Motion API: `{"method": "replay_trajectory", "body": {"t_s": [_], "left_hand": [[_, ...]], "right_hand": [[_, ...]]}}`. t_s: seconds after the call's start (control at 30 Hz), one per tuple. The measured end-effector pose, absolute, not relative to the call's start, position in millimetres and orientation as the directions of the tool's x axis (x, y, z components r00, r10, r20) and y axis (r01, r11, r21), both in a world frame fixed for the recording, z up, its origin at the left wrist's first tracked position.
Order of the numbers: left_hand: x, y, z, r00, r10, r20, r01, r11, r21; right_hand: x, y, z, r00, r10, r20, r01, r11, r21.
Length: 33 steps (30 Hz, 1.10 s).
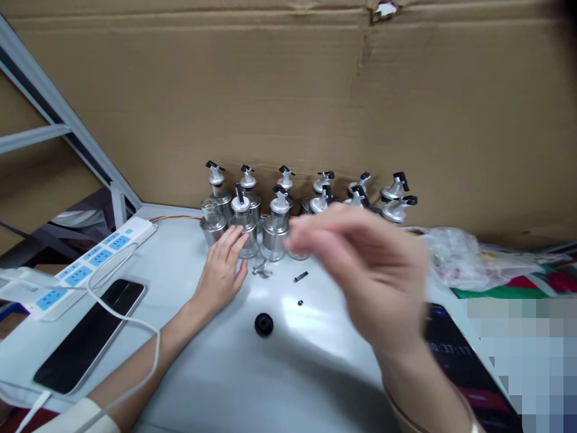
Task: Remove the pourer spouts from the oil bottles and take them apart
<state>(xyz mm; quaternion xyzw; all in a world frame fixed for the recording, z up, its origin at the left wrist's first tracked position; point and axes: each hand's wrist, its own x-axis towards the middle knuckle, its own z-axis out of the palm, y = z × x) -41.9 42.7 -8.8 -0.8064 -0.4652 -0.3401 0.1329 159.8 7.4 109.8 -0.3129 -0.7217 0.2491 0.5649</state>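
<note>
Two rows of glass bottles with silver metal sleeves stand at the back, most topped by silver pourers with black levers. My left hand (223, 264) has its fingers stretched out, fingertips at the side of a front-row bottle (247, 240); it is not wrapped round it. To its left a bottle (213, 228) has no pourer. My right hand (374, 276) is raised, blurred, thumb and fingers pinched together; anything between them is hidden. On the table lie a silver pourer piece (262, 269), a small dark pin-like part (300, 276), a tiny black part (300, 302) and a round black cap (264, 325).
A white power strip (97, 264) and a phone (92, 337) with a white cable lie at the left. Another phone (464, 367) showing a timer is at the right. Clear plastic bags (464, 255) lie at the right back. Cardboard (270, 90) stands behind the bottles.
</note>
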Motion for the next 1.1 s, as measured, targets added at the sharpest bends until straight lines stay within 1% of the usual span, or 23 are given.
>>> {"method": "replay_trajectory", "body": {"t_s": [0.07, 0.17, 0.3, 0.37, 0.47, 0.63, 0.7, 0.8, 0.9, 1.0, 1.1], "left_hand": [[-41, 42, -9, 0.331, 0.648, 0.686, 0.846, -0.525, 0.087], [-40, 41, -10, 0.315, 0.639, 0.701, 0.865, -0.497, 0.064], [-39, 41, -14, 0.294, 0.631, 0.717, 0.875, -0.479, 0.063], [-40, 41, -14, 0.293, 0.625, 0.724, 0.874, -0.482, 0.062], [-41, 42, -14, 0.305, 0.623, 0.721, 0.865, -0.498, 0.065], [-41, 38, -14, 0.291, 0.652, 0.700, 0.856, -0.504, 0.113], [-39, 37, -15, 0.229, 0.635, 0.738, 0.852, -0.497, 0.163], [-39, 36, -15, 0.063, 0.577, 0.814, 0.808, -0.508, 0.298], [-38, 36, -14, -0.034, 0.576, 0.817, 0.729, -0.545, 0.415], [-36, 33, -13, -0.064, 0.663, 0.746, 0.635, -0.550, 0.543], [-30, 25, -11, -0.077, 0.818, 0.570, 0.533, -0.449, 0.717]], "right_hand": [[143, 26, 108, -0.173, 0.724, 0.668, 0.206, 0.690, -0.694], [116, 52, 92, -0.173, 0.745, 0.644, 0.244, 0.666, -0.705], [92, 72, 72, -0.157, 0.811, 0.563, 0.363, 0.578, -0.731], [86, 77, 67, -0.147, 0.849, 0.507, 0.396, 0.520, -0.757], [81, 83, 63, -0.140, 0.873, 0.467, 0.387, 0.482, -0.786], [78, 91, 56, -0.126, 0.853, 0.507, 0.284, 0.520, -0.806], [78, 91, 55, -0.131, 0.839, 0.528, 0.232, 0.543, -0.807], [83, 88, 63, -0.113, 0.830, 0.546, 0.166, 0.557, -0.813], [93, 82, 78, -0.092, 0.825, 0.557, 0.055, 0.563, -0.825], [103, 76, 90, -0.129, 0.821, 0.556, -0.120, 0.544, -0.830], [106, 69, 93, -0.165, 0.841, 0.515, -0.249, 0.470, -0.847]]}}
